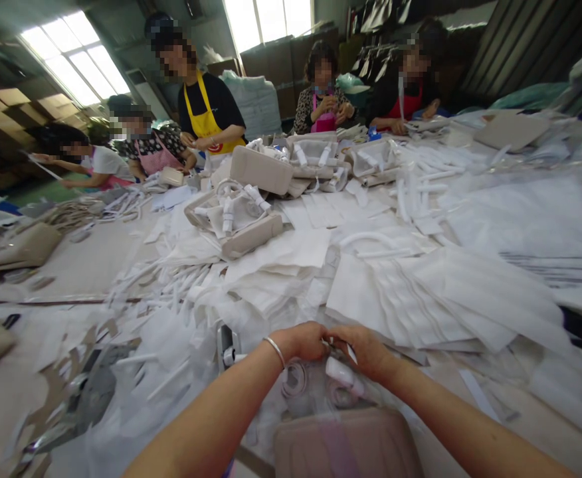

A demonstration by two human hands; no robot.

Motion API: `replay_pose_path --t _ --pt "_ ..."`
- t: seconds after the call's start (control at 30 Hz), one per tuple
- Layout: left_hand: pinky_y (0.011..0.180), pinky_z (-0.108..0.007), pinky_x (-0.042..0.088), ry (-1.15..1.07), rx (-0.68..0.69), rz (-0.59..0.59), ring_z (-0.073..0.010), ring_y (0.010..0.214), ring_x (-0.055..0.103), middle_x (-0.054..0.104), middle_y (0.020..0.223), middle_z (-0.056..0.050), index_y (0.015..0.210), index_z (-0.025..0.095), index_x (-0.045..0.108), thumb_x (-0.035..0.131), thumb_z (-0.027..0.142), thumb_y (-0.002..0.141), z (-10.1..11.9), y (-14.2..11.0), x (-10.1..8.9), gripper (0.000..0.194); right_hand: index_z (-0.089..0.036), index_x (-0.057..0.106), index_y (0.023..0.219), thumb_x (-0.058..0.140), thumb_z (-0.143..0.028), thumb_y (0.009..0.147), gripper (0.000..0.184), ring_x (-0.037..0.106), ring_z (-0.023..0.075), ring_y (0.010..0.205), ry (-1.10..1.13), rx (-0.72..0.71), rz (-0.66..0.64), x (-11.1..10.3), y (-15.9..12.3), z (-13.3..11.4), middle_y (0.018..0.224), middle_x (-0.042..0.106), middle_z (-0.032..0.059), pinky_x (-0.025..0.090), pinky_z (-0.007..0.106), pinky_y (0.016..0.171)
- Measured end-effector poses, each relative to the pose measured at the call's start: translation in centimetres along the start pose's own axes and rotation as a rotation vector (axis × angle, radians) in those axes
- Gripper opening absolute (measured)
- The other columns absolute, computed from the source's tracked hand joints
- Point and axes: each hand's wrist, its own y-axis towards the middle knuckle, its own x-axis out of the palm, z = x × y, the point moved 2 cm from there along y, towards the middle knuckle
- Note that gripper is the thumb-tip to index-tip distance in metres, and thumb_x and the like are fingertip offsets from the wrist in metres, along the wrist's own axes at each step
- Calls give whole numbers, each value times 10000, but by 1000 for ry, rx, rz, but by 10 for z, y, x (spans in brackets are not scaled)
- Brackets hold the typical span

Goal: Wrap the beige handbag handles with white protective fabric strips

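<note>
My left hand (307,340), with a bracelet at its wrist, is closed with its fingertips pinched together. My right hand (363,350) meets it, also pinched, and a thin white strip (352,354) shows at its fingers. What lies between the two sets of fingertips is too small to make out. Just beneath them are a coiled pale strap (295,380) and a piece wrapped in white (341,376). Nearest to me, between my forearms, lies a brownish-beige bag (348,448) with a smooth padded surface.
A grey device (228,346) stands left of my left hand. White foam sheets (395,299) spread beyond my hands. Beige bags (261,171) with white-wrapped fittings are heaped mid-table. Offcuts (56,392) lie at left. Several co-workers, one in a yellow apron (205,109), work along the far side.
</note>
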Motion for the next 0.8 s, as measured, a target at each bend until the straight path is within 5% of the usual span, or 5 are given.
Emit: replay_pose_path --t 0.13,0.27,0.4,0.67,0.8 --pt "745 -237 492 39 -7 5 -169 783 641 735 901 -25 1031 219 721 575 262 807 -2 1 1 270 -209 675 1008 498 -178 850 239 659 208 854 59 42 46 -1 4 3 930 726 54 487 313 774" --pt "644 -242 466 120 -22 -9 -170 687 614 722 802 -63 913 158 736 549 268 815 -3 2 2 238 -181 653 1085 574 -223 798 301 657 206 756 257 282 114 7 7 13 811 721 37 513 330 740" --pt "613 -225 441 92 1 -15 -144 645 582 712 763 -49 884 154 736 518 240 834 -3 2 2 240 -185 688 1038 589 -263 797 273 669 239 842 435 342 56 17 1 17 904 729 60 524 348 764" --pt "584 -208 413 33 -29 -33 -123 621 536 702 735 -21 861 159 746 528 233 795 -3 4 -1 239 -200 712 851 552 -215 836 162 616 231 840 -33 195 -51 11 -3 11 854 694 59 462 345 760" --pt "601 -213 424 21 -37 -39 -127 623 544 704 729 -28 838 157 750 509 216 780 -4 6 0 255 -190 679 789 435 -232 929 285 601 202 783 -106 125 -73 15 -3 14 806 670 68 452 315 725"
